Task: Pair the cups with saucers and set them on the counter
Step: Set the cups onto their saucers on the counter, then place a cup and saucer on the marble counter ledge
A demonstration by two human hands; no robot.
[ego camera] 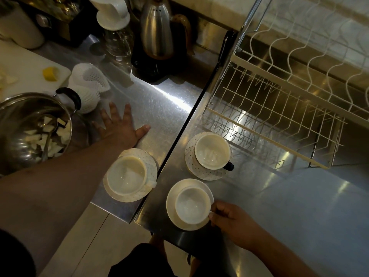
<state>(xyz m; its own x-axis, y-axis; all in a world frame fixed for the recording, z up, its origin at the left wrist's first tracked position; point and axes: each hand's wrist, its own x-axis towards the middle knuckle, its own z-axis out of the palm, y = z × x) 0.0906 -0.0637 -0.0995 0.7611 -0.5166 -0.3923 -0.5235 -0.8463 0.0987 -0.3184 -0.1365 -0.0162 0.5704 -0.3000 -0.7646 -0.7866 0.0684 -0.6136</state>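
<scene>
Two hands are in view over a steel tabletop (299, 206). The right hand (231, 220) is curled at the handle side of the nearest cup (192, 204), fingers pinched together on the handle, with the cup sitting upright on a plain white saucer (171, 206) close to the tabletop's front edge. The left hand (119, 128) lies flat with fingers spread wide, palm down on the metal surface and gripping nothing; its forearm runs back toward the lower left corner.

Just below that left wrist sits a second cup (126, 175) on a dotted saucer (151, 162), at the edge of the left section of tabletop beside the dark seam that divides the surface. Across the seam, a third cup (212, 151) rests on another dotted saucer (191, 166) — its dark handle points toward the lower right. All three cups are upright and look empty, each on its own saucer, and the three pairs stand near one another without touching.

Beyond the third cup stands a white wire dish rack (279, 108). To the left of the spread hand is a steel pot (36, 128) holding pale cut pieces, with white foam netting (89, 80) behind it and a white cutting board (26, 70) carrying a yellow piece. At the back — a metal kettle (156, 31) on a dark base.
</scene>
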